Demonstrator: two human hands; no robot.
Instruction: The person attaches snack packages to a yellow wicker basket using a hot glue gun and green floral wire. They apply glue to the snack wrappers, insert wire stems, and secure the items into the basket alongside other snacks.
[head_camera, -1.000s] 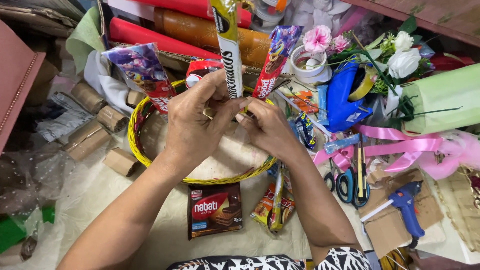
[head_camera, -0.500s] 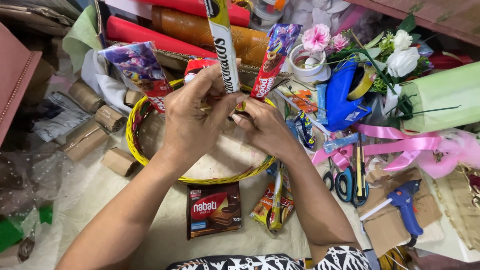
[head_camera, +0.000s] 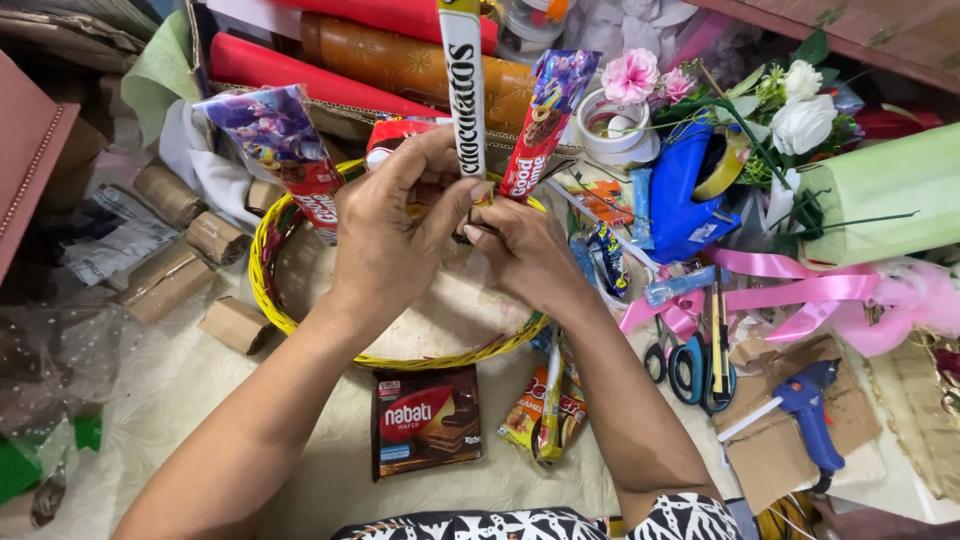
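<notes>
Both hands are pinching together, the left hand and right hand gripping the tall white snack stick upright over the yellow basket, steadying its base.

Both hands are crowding the twelve o'clock rim of the yellow basket, so passage there is blocked by the upright snack packs and the paper rolls behind them. At three o'clock, scissors, pink ribbon and a blue glue gun are cluttering the bench. At nine o'clock cardboard tubes are lying close. Toward six o'clock, a wafer pack is sitting just beside the rim; the pale cloth at seven o'clock is lying open.
</notes>
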